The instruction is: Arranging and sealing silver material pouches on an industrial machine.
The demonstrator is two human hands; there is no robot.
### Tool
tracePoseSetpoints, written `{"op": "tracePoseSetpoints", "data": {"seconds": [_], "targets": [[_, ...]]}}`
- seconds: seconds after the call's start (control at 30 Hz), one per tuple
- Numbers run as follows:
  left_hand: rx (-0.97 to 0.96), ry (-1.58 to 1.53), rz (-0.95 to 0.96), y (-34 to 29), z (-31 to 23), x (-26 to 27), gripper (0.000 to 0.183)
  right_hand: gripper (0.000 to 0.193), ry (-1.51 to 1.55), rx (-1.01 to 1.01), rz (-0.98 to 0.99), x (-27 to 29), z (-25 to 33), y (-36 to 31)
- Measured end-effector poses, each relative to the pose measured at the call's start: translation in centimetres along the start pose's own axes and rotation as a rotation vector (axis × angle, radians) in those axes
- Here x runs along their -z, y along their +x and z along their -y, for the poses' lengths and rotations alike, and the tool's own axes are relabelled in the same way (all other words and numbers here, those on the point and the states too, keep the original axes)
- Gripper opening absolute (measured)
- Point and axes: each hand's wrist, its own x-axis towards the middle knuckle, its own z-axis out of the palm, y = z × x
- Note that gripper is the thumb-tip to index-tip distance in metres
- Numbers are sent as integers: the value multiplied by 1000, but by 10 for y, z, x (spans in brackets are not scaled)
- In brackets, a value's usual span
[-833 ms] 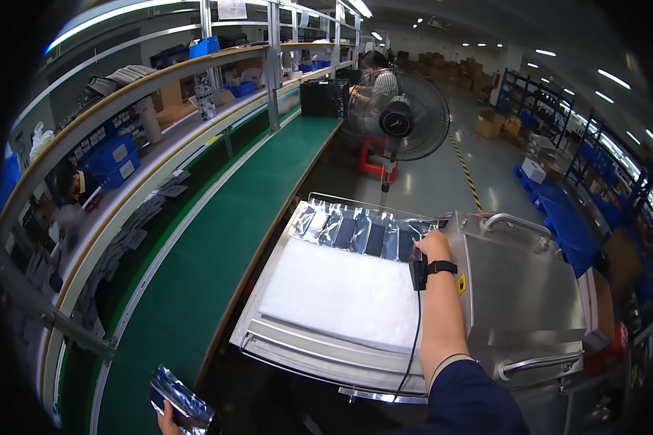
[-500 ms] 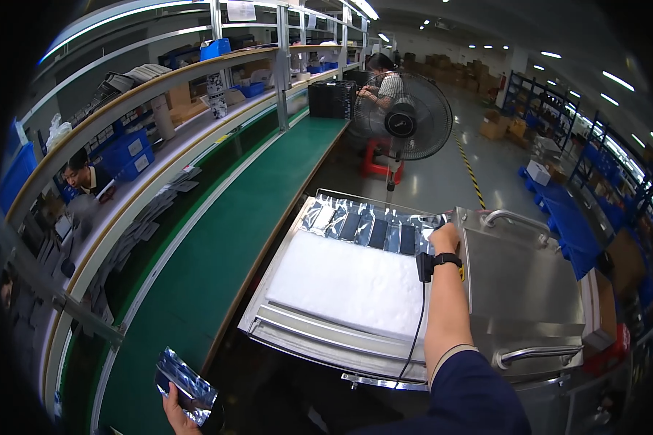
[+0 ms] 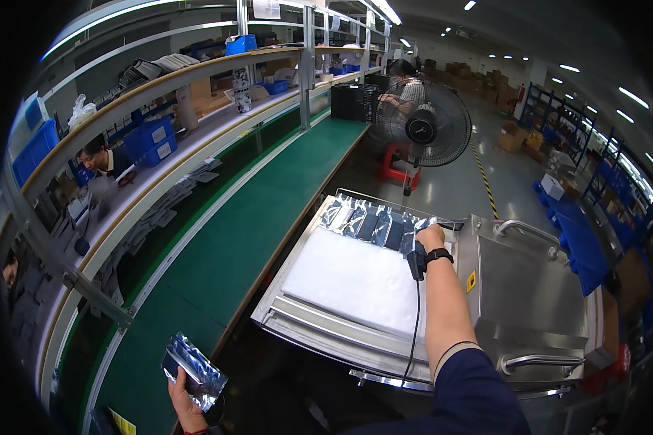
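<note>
My left hand [image 3: 184,403] grips silver foil bags [image 3: 196,373] over the green bench's near end; dark contents show through, and how many bags there are I cannot tell. Reaching across a steel machine that looks like a chamber sealer, my right hand [image 3: 432,236] is closed on a silver bag at the right end of a row. Several silver bags [image 3: 370,223] with dark flat pieces inside lie side by side along the far edge of the white pad [image 3: 348,279]. A black strap with a small box and cable [image 3: 416,262] is on my right wrist.
The machine's steel lid [image 3: 526,283] stands to the right with bar handles. A long green bench [image 3: 254,225] runs along the left below shelving. Beyond the machine are a black fan [image 3: 422,127] and a red stool [image 3: 399,163]. Other people sit at the far end and behind the shelving.
My right hand has moved a little left along the row, with the bag in its fingers. The whole view has shifted slightly. My left hand still holds its foil bags.
</note>
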Motion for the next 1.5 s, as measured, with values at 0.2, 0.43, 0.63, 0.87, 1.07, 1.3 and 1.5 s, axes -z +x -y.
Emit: {"op": "tracePoseSetpoints", "data": {"seconds": [0.2, 0.43, 0.63, 0.87, 1.07, 1.3, 1.5], "targets": [[-15, 11, 22, 2, 2, -2, 35, 61, 577, 100, -271, -17, 23, 9], [-15, -2, -1, -2, 6, 4, 36, 36, 66, -157, -185, -46, 66, -45], [-12, -30, -2, -10, -3, -2, 35, 75, 345, 11, -161, -56, 59, -24], [-22, 9, 34, -8, 0, -4, 36, 33, 952, 86, -51, -84, 89, -9], [-27, -38, -34, -11, 1, -12, 35, 53, 179, -167, -170, -94, 121, -28], [2, -46, -30, -11, -3, -10, 36, 74, 582, -46, -199, -88, 111, -28], [-2, -23, -63, -10, -1, -5, 37, 33, 1324, 129, 95, -117, 140, -8]]}}
